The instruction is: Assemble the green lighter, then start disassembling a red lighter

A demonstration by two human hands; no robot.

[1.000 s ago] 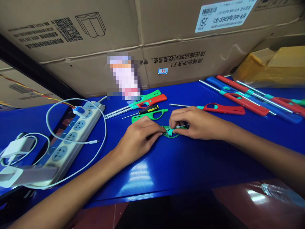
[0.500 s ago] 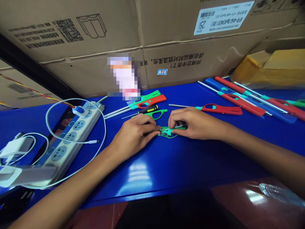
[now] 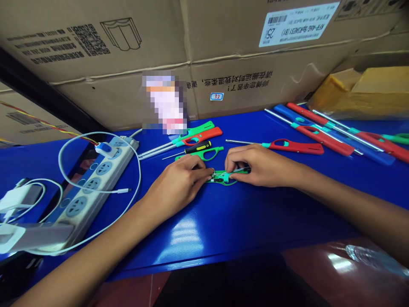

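Here both hands pinch one opened green lighter (image 3: 224, 176) mid-counter (image 3: 223, 221): left hand (image 3: 179, 185) on its left end, right hand (image 3: 260, 165) on its right. Behind lie one screwdriver (image 3: 198, 148) and one power strip (image 3: 96, 181).

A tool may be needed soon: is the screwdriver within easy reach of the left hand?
Probably yes. The screwdriver lies just beyond the left hand, with nothing between them, though that hand now pinches the green part.

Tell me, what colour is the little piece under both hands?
Green piece, with a teal part, seen in the head view.
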